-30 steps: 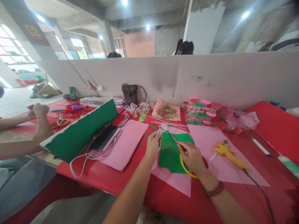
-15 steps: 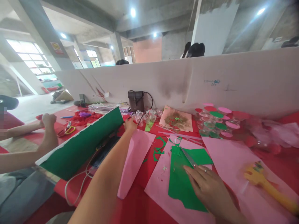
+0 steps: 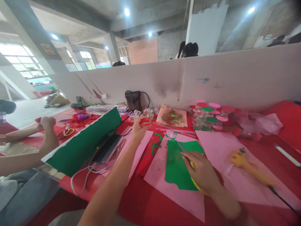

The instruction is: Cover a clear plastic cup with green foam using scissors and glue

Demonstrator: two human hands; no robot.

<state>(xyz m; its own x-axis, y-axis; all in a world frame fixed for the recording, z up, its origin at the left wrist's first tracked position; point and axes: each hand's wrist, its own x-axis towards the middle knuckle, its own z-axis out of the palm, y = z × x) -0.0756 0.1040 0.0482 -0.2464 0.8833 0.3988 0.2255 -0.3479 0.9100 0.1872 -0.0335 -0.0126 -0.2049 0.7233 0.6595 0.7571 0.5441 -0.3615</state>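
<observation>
My right hand (image 3: 199, 171) is closed round yellow-handled scissors (image 3: 195, 182), their blades pointing away over a green sheet (image 3: 172, 171). That sheet lies on pink paper (image 3: 155, 175), with curved green offcuts (image 3: 157, 141) beside it. My left hand (image 3: 139, 129) is stretched out above the table, thumb and fingers curved apart, close to a cluster of clear plastic pieces (image 3: 135, 115). I see nothing held between its fingers. Below it on the left, a dark-screened tablet or phone (image 3: 110, 149) with a white cable lies in front of an upright green panel (image 3: 84, 146).
A yellow glue gun (image 3: 249, 168) rests on pink paper at right. Clear pieces with coloured discs (image 3: 211, 116) are stacked behind. A brown bag (image 3: 133, 100) leans near the low wall (image 3: 164, 75). Another person's arm (image 3: 48, 138) is at left, near scissors (image 3: 68, 131).
My left hand has moved right from the dark cable toward the clear pieces, its fingers now apart. My right hand keeps the scissors over the green sheet. The view has shifted slightly right.
</observation>
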